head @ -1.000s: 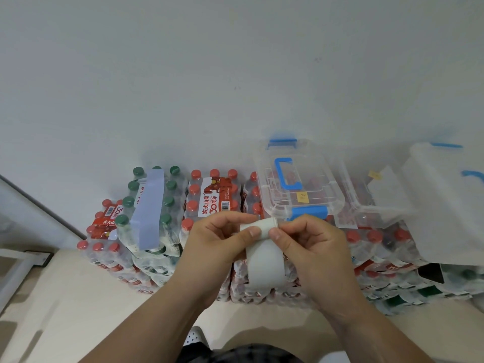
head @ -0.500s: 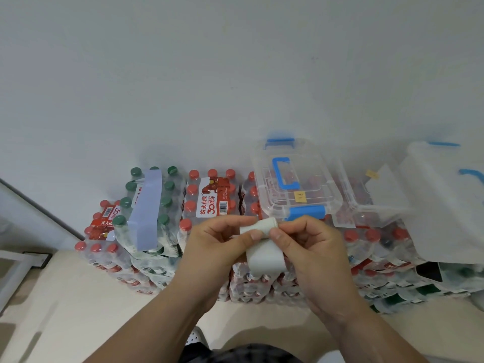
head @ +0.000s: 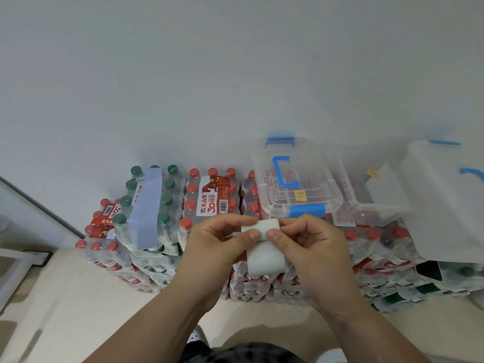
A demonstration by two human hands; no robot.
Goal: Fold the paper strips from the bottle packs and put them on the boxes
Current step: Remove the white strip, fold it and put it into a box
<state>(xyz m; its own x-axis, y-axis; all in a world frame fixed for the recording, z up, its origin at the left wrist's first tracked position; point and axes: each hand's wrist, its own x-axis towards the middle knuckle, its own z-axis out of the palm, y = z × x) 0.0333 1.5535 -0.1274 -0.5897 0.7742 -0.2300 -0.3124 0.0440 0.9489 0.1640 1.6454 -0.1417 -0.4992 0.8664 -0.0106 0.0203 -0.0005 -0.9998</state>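
While a lavender strip [head: 146,205] is laid across the green-capped bottle pack [head: 167,201] at the left, a white paper strip [head: 264,254] is pinched at its folded top by the fingers [head: 252,235] of the left hand [head: 217,247] and the right hand [head: 314,252], just before the clear box [head: 296,184] set on red-capped packs [head: 250,203].

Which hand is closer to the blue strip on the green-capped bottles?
Left. The left hand sits just right of the blue strip; the right hand is farther right.

Pale beige floor [head: 78,297] against white wall [head: 235,74]; directly on it, stacked shrink-wrapped bottle packs [head: 209,200], red and green caps, lined along wall.
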